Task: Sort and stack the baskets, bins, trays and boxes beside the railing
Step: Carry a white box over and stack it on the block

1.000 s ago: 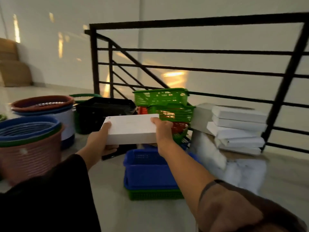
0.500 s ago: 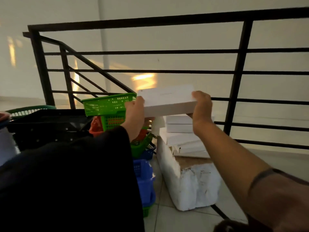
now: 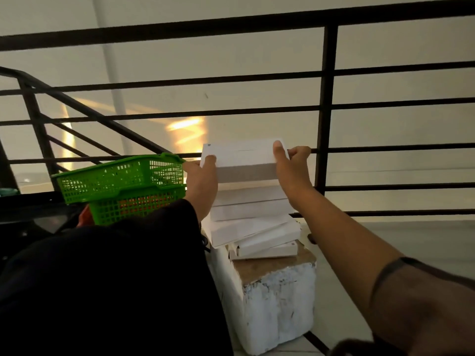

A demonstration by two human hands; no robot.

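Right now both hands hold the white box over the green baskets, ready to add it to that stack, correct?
Not quite. In the head view the left hand and right hand hold the white box over the pile of white boxes on the foam block. The green baskets stand to its left.

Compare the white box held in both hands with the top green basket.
The white box has solid, closed walls; the green basket is open mesh. The box is gripped by the left hand and right hand; the basket sits untouched on another green basket. Both are rectangular.
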